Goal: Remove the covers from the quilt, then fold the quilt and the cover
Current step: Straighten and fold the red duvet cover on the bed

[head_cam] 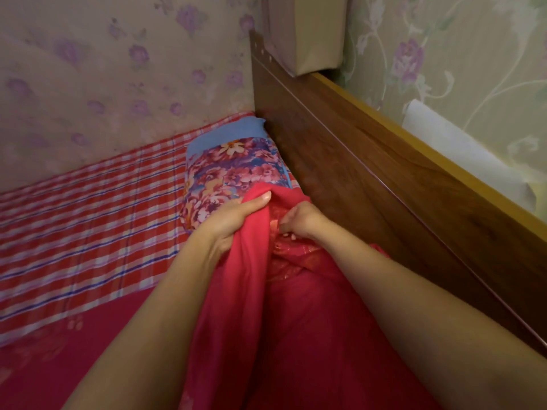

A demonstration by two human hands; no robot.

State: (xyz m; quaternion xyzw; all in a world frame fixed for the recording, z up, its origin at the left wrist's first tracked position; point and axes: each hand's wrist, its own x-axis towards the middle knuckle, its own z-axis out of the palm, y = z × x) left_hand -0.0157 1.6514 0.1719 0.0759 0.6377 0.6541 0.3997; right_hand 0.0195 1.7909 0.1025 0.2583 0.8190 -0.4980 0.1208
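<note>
A pink-red cover (251, 291) is bunched up in front of me on the bed. My left hand (236, 220) grips a raised fold of its edge, thumb on top. My right hand (299, 220) reaches into the opening beside it, fingers curled on the red quilt (291, 255) with a gold pattern that shows inside. Most of the quilt is hidden by the cover.
A floral blue and pink pillow (233, 173) lies just beyond my hands against the wooden headboard (370, 179). A red checked sheet (88, 208) covers the mattress to the left. Flowered wallpaper walls close off the corner. A padded box (307, 31) sits atop the headboard.
</note>
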